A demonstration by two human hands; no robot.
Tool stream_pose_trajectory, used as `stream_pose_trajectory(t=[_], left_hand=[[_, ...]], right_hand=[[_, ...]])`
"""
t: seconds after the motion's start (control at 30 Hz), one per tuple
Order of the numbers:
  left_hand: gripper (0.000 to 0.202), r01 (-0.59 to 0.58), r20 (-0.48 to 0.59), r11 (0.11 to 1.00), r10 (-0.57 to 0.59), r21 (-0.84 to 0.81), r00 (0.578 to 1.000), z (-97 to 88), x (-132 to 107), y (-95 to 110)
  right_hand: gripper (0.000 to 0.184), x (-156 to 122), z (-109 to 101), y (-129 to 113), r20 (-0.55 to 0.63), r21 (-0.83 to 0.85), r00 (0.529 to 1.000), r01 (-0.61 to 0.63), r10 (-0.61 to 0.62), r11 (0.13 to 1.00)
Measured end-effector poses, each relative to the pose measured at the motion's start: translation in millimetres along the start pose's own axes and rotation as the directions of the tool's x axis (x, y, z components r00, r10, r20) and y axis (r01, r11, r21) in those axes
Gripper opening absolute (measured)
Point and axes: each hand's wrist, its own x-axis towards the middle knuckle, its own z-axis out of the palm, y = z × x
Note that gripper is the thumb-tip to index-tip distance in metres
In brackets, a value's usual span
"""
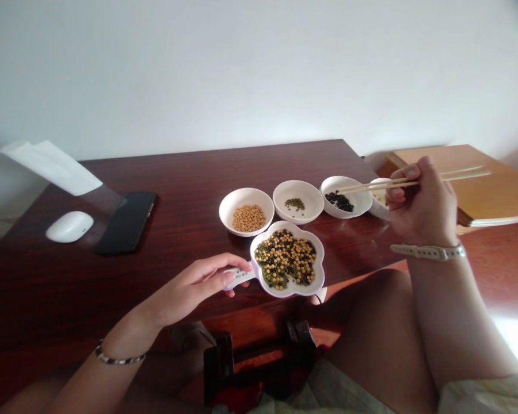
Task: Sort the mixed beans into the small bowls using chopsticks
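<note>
My left hand [194, 287] grips the white handle [240, 278] of a flower-shaped white dish [320, 270], which is heaped with mixed soybeans, mung beans and black beans [285, 259]. My right hand [423, 201] holds wooden chopsticks [371, 185], their tips over the rim of a white bowl of black beans [360, 201]. Left of that bowl stand a white bowl of mung beans [297, 187] and a white bowl of soybeans [242, 195]. My right hand partly hides a fourth white bowl [379, 208], and its contents are hard to see.
The dishes stand on a dark reddish wooden table [176, 172]. At its left lie a white computer mouse [69, 226], a black phone [127, 222] and a white paper [52, 167]. A tan wooden board [479, 184] sits beyond the table's right end.
</note>
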Motion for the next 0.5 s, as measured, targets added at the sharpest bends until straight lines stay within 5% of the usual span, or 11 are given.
stream_pose_trajectory(t=[0.13, 0.5], left_hand=[[0.030, 0.008, -0.009, 1.000, -0.008, -0.005, 1.000, 0.6, 0.1, 0.4], [0.030, 0.009, -0.036, 1.000, -0.009, -0.007, 0.999, 3.5, -1.0, 1.8]], right_hand=[[0.039, 12.5, -14.6, -0.7, -0.167, -0.001, 0.985, 0.046, -0.046, 0.999], [0.054, 24.5, -29.2, 0.7, -0.215, -0.140, 0.963, 0.137, -0.165, 0.981]])
